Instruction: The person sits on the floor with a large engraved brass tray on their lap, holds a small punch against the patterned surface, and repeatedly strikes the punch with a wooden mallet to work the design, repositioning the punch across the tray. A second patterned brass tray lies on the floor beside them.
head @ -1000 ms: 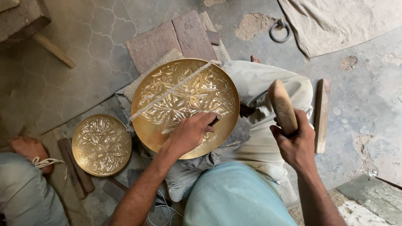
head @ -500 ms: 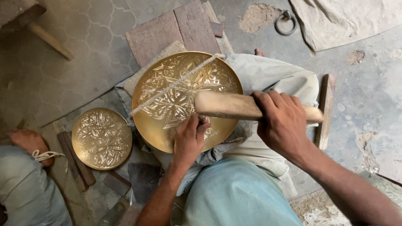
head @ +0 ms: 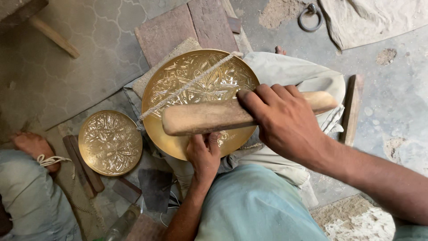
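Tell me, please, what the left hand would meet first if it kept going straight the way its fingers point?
The left hand points up the picture; it would probably meet the wooden mallet first, then the large brass plate, though depth is unclear.

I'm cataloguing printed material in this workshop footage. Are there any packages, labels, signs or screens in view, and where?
None in view. There are only two engraved round brass plates, a wooden mallet in the right hand, and bare stone floor.

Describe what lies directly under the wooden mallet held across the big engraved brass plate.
Under the wooden mallet is the large brass plate, plus the left hand at its lower rim. The right hand grips the mallet. The engraving beneath it, and whatever the left fingers hold, are covered.
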